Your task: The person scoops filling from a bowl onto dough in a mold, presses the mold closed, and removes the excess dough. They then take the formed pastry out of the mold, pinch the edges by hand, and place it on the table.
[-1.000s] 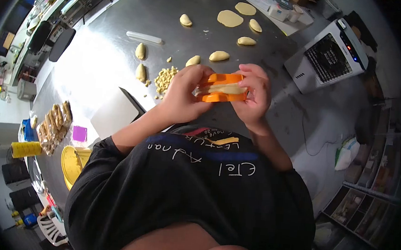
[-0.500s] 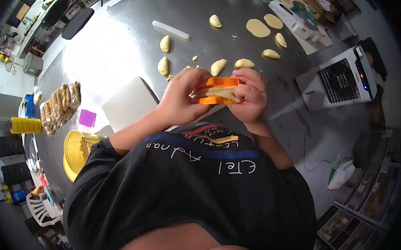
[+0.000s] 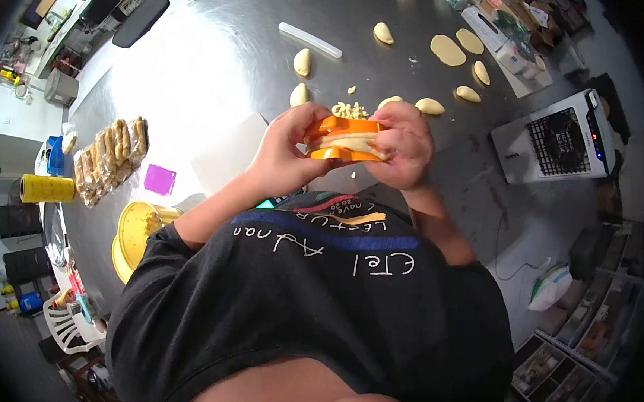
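An orange mold [image 3: 342, 155] is held up near my chest, partly folded, with pale dough [image 3: 350, 141] between its two halves. My left hand [image 3: 288, 148] grips the mold's left end. At the right end, the fingers of my right hand [image 3: 405, 148] are bent against the mold and the dough edge. Small dough scraps [image 3: 349, 111] lie on the metal table just beyond the mold. Folded dough pieces [image 3: 430, 106] are spread past my hands, and flat dough discs [image 3: 448, 51] lie farther to the right.
A white rolling pin [image 3: 311, 40] lies on the metal table [image 3: 230, 15]. At the left are bagged brown sticks [image 3: 111, 158], a purple square [image 3: 160, 180] and a yellow bucket [image 3: 140, 222]. A white appliance [image 3: 550, 140] stands at the right.
The view has shifted, so the table items appear farther right. The mold's halves look slightly closer together, and more dough scraps show beyond it. Both hands still hold it.
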